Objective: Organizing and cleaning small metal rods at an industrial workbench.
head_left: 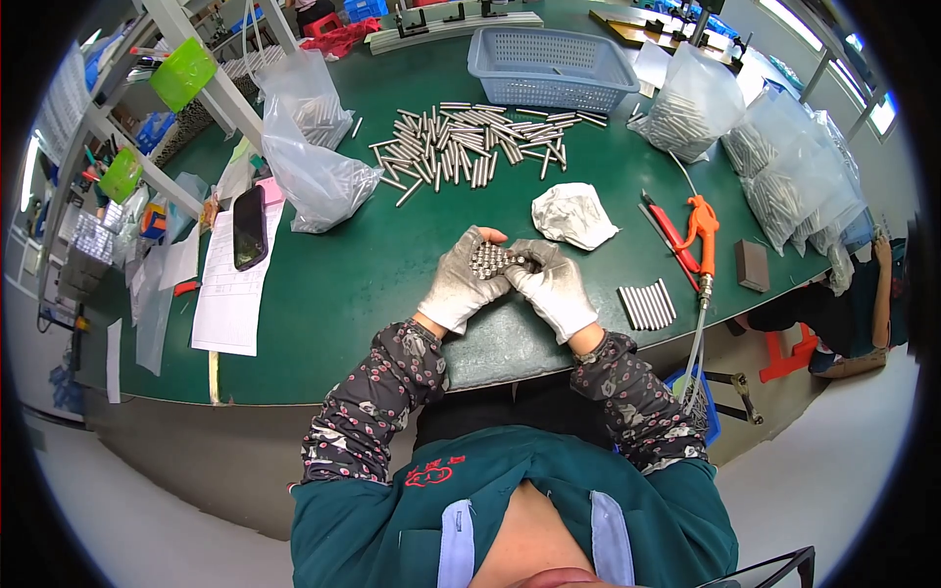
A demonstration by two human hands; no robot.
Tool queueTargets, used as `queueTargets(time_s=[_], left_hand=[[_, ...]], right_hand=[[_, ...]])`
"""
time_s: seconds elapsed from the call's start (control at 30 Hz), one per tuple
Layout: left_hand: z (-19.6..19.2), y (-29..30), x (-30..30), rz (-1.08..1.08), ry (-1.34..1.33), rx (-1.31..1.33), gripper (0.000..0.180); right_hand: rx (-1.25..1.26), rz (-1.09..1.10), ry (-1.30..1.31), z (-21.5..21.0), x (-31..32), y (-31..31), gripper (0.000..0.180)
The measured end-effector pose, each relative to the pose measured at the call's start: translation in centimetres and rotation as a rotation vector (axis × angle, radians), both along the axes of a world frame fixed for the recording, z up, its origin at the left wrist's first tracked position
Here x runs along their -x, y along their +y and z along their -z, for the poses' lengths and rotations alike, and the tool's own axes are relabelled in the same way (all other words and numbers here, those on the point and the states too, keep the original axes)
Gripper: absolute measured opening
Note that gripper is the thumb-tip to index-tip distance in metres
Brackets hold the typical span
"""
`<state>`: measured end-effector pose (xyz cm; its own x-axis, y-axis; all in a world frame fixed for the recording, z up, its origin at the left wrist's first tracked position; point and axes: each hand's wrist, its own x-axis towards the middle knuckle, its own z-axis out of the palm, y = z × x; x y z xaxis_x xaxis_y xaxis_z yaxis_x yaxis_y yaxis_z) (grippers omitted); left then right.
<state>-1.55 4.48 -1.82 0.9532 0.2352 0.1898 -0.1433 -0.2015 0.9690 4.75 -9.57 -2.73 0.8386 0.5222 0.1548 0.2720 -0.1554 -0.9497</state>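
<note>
A bundle of short metal rods (487, 261), seen end-on, rests in my left hand (457, 284), whose gloved fingers wrap round it. My right hand (555, 285), also in a grey-white glove, closes its fingertips on a metal rod (516, 261) at the bundle's right side. Beyond my hands lies a loose pile of shiny metal rods (461, 142) on the green table (382, 265). To the right of my right hand, a neat row of rods (647, 306) lies side by side. A crumpled white cloth (573, 216) sits just beyond my right hand.
An orange air gun (701, 230) with its hose, a red-handled tool (670, 233) and a brown block (752, 266) lie at the right. Rod-filled plastic bags (691, 103) stand behind. A blue basket (549, 69) is at the back; a phone (250, 227) lies on papers (227, 304) at left.
</note>
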Motion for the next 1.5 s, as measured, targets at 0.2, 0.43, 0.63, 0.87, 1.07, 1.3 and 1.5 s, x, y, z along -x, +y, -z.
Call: queueTargets(time_s=[0.2,0.43,0.63,0.87,1.07,1.3,1.5], left_hand=[[0.2,0.1,0.1,-0.007,0.0,-0.056,0.044],[-0.3,0.2,0.3,0.093,0.045,0.075,0.059],[0.4,0.1,0.3,0.079,0.023,-0.026,0.073],[-0.5,-0.4,0.4,0.103,0.09,-0.038,0.082],[0.0,0.0,0.6,0.142,0.039,0.073,0.095],[-0.3,-0.5,0.4,0.129,0.009,-0.01,0.093],[-0.9,-0.3,0.8,0.116,0.035,-0.106,0.091]], right_hand=[[-0.006,-0.024,-0.007,-0.6,0.1,-0.1,0.026],[0.02,-0.117,0.067,-1.7,0.2,-0.4,0.029],[0.067,-0.145,0.002,-1.8,0.1,-0.6,0.029],[0.135,-0.187,0.053,-1.8,-0.3,-0.8,0.029],[0.025,-0.235,0.343,-3.0,0.2,-0.8,0.031],[0.207,-0.202,0.059,-2.9,-0.8,-1.2,0.028],[0.176,-0.079,-0.259,-4.7,-1.0,-1.2,0.017]])
